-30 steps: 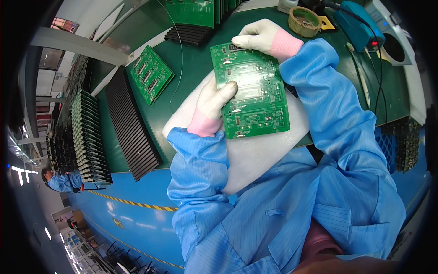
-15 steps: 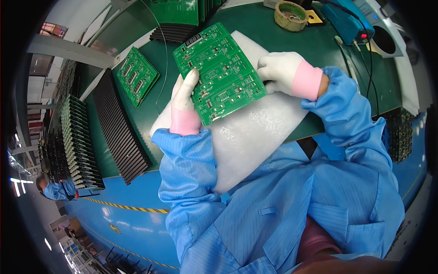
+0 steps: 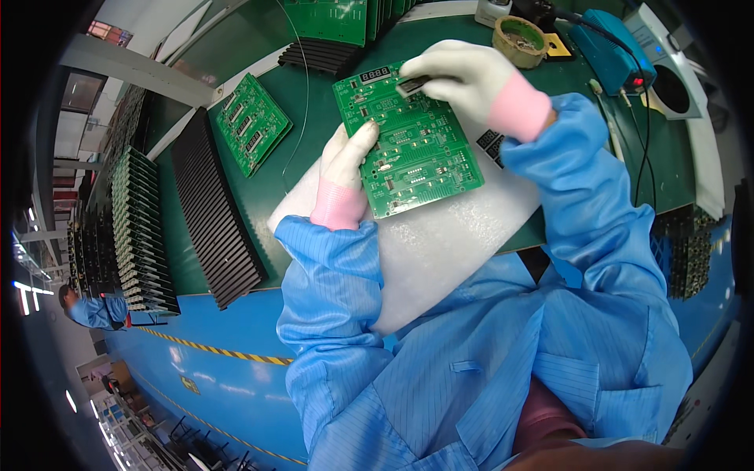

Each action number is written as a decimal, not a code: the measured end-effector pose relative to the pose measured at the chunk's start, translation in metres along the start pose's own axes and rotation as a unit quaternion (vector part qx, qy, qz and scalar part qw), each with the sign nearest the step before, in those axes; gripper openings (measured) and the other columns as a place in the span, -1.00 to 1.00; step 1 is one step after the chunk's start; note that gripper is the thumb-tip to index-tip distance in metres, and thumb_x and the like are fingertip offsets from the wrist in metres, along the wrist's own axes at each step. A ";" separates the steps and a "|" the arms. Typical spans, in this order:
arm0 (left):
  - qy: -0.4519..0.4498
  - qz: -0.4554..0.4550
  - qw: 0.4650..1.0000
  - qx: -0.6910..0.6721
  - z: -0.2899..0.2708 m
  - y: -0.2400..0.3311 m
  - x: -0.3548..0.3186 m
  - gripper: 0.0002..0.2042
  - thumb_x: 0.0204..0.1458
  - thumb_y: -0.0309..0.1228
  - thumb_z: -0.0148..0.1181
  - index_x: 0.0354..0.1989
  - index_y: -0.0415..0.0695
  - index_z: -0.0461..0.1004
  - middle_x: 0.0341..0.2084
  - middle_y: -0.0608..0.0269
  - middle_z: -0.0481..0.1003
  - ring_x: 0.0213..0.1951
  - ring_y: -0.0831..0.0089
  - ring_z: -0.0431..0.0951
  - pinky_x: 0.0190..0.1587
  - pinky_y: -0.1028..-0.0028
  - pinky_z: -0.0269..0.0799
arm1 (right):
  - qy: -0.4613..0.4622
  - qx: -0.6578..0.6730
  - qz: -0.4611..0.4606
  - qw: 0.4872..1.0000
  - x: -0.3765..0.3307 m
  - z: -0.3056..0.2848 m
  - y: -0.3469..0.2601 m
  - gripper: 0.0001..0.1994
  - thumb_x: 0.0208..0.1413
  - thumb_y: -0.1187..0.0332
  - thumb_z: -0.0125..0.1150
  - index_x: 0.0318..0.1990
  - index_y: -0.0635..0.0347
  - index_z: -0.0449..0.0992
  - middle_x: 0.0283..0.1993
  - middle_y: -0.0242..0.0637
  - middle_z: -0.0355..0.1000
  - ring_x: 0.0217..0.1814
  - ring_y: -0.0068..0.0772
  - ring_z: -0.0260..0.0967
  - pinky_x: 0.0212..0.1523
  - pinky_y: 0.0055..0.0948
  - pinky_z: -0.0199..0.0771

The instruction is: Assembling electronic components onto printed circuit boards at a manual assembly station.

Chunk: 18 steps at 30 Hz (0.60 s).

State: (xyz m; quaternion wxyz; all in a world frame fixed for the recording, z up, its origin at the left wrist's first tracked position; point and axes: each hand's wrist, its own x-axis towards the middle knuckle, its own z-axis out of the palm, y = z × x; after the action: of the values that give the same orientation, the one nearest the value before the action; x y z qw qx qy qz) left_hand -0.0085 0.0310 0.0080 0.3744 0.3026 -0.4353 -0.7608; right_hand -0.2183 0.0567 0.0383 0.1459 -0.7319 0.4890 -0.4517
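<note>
My gloved left hand grips a green circuit board by its left edge, thumb on top. A four-digit display sits at the board's far end. Over the board's far right part, my gloved right hand pinches a small dark digit display module. Whether the module touches the board I cannot tell. More loose display modules lie by the board's right edge, partly behind my right sleeve. White foam sheet lies under the board.
A second circuit board leans at the left beside a long black slotted rack. Further left stand racked boards. More green boards stand at the back. A round container and a blue soldering station with cables are at the far right.
My right hand has moved from the board's right edge to above its far end, now with a display module. Loose modules have come into view. The held board appears slightly further right.
</note>
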 end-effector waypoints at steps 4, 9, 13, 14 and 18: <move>-0.009 -0.004 1.000 -0.025 -0.002 -0.001 -0.001 -0.66 0.09 -0.42 -0.03 -0.01 -0.38 0.27 -0.23 -0.04 0.45 -0.31 0.40 0.51 -0.22 0.51 0.46 | -0.041 -0.169 0.029 0.984 0.009 0.019 -0.005 -0.72 -0.10 0.54 0.22 -0.17 0.06 0.58 -0.26 -0.38 0.49 -0.35 -0.48 0.41 -0.31 -0.55 0.42; -0.024 -0.001 0.999 -0.027 -0.005 -0.001 0.001 -0.65 0.10 -0.41 -0.04 0.00 -0.38 0.27 -0.23 -0.05 0.46 -0.31 0.38 0.52 -0.22 0.51 0.47 | -0.060 -0.169 0.028 0.983 0.011 0.030 0.004 -0.77 -0.13 0.49 0.28 -0.25 0.00 0.62 -0.29 -0.45 0.50 -0.38 -0.48 0.41 -0.31 -0.56 0.42; -0.033 0.002 0.999 -0.016 -0.007 -0.002 0.002 -0.64 0.12 -0.39 -0.07 0.03 -0.37 0.25 -0.21 -0.07 0.46 -0.30 0.33 0.55 -0.23 0.51 0.51 | -0.046 -0.159 0.033 0.986 0.010 0.032 0.005 -0.81 -0.14 0.47 0.30 -0.31 0.01 0.63 -0.32 -0.49 0.49 -0.39 -0.49 0.41 -0.32 -0.58 0.42; -0.032 0.002 0.999 -0.015 -0.007 -0.002 0.002 -0.64 0.12 -0.39 -0.07 0.03 -0.37 0.25 -0.22 -0.07 0.46 -0.30 0.33 0.55 -0.24 0.51 0.51 | -0.048 -0.160 0.033 0.985 0.010 0.032 0.005 -0.81 -0.14 0.47 0.30 -0.31 0.01 0.63 -0.32 -0.49 0.49 -0.39 -0.50 0.41 -0.32 -0.58 0.42; -0.031 0.004 0.999 -0.012 -0.005 -0.002 0.001 -0.65 0.12 -0.39 -0.07 0.02 -0.36 0.26 -0.22 -0.07 0.46 -0.31 0.34 0.55 -0.24 0.51 0.50 | -0.051 -0.163 0.032 0.985 0.009 0.031 0.006 -0.81 -0.14 0.47 0.31 -0.31 0.00 0.63 -0.31 -0.50 0.49 -0.39 -0.50 0.41 -0.32 -0.58 0.42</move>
State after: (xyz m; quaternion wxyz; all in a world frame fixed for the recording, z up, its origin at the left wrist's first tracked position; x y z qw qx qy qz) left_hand -0.0057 0.0287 0.0043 0.3671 0.2725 -0.4385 -0.7737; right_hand -0.1955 0.0388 0.0222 0.0636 -0.7516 0.5714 -0.3232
